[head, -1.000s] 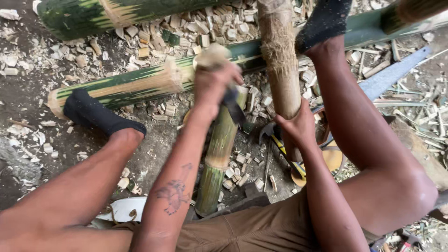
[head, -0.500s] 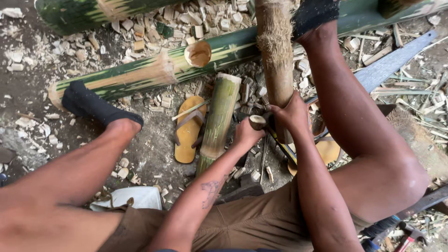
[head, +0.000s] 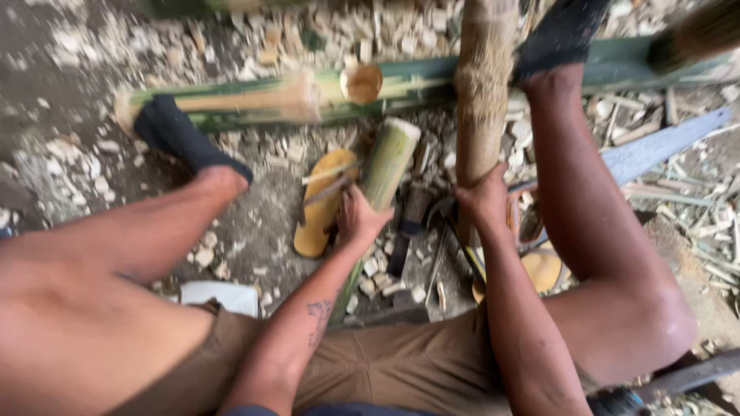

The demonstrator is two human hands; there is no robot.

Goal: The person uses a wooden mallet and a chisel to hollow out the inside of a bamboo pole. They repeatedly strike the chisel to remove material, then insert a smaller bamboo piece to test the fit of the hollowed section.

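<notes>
I sit on the ground with my legs apart, in black socks. My left hand [head: 361, 219] grips the near part of a short green bamboo piece [head: 391, 158] that lies on the ground between my legs. My right hand [head: 486, 202] is wrapped around the lower part of a thick brown bamboo pole [head: 482, 92] that stands nearly upright just right of the green piece. A dark-handled chopping tool [head: 412, 223] lies on the ground between my two hands.
A long green bamboo stem [head: 254, 100] lies across the back with a cut ring [head: 362, 83] on it. Yellow sandals [head: 324, 204] lie beside the green piece and under my right leg. Wood chips [head: 77, 166] cover the ground. A grey plank [head: 663, 146] lies at the right.
My left hand came down from a raised position near the long stem, passed the base of the pole, and now holds the green bamboo piece. My right hand stayed on the pole.
</notes>
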